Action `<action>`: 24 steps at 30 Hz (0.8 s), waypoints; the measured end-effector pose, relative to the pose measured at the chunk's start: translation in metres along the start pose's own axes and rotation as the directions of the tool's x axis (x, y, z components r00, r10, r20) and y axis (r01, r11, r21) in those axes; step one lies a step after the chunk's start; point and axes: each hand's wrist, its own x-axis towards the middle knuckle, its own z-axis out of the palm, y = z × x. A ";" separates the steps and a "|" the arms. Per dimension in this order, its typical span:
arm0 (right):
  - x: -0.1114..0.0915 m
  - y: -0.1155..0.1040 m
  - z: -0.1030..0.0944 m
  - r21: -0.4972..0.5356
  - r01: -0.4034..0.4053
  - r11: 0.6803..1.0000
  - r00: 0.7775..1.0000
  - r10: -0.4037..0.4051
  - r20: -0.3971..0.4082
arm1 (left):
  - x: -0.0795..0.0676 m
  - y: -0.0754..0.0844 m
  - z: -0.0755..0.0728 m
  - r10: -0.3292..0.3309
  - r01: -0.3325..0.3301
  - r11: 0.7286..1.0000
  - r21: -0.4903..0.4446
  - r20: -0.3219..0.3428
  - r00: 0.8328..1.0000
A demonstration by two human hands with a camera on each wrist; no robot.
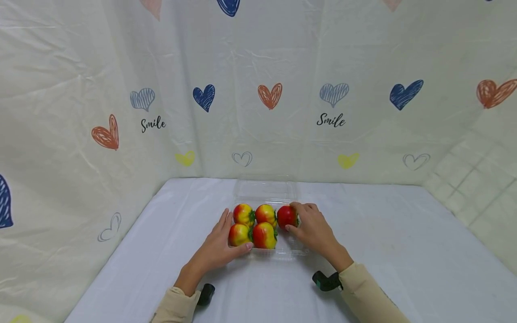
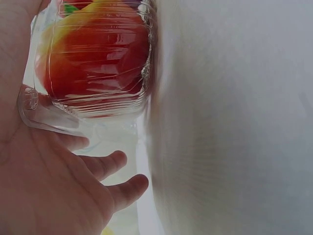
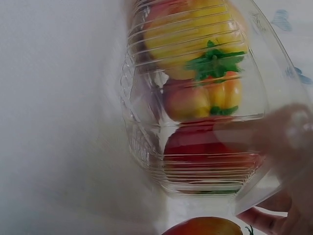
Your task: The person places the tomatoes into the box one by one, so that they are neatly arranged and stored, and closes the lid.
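A clear plastic clamshell box (image 1: 292, 246) lies with its lid (image 1: 266, 189) folded back. In its left and middle parts are several glossy red-and-yellow bell peppers (image 1: 264, 235) with green stems. My left hand (image 1: 220, 244) rests against the box's left side, thumb along the front edge and fingers extended. Through the box wall in the left wrist view, a pepper (image 2: 98, 54) shows beside that hand. At the back right of the box my right hand (image 1: 317, 229) holds a red pepper (image 1: 286, 216) between thumb and fingers. The right wrist view shows this pepper (image 3: 195, 144) through the plastic.
A white cloth covers the table (image 1: 387, 242). Behind it hangs a pale curtain (image 1: 299, 134) printed with hearts. Each wrist carries a small black camera, as on the right one (image 1: 326, 281). Part of a red-orange rounded thing (image 3: 203, 227) shows low in the right wrist view.
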 end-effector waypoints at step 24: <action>0.000 0.009 -0.020 0.218 -0.006 0.976 0.996 -0.014 0.088 | -0.002 0.000 -0.001 -0.001 0.001 1.000 -0.014 0.001 1.000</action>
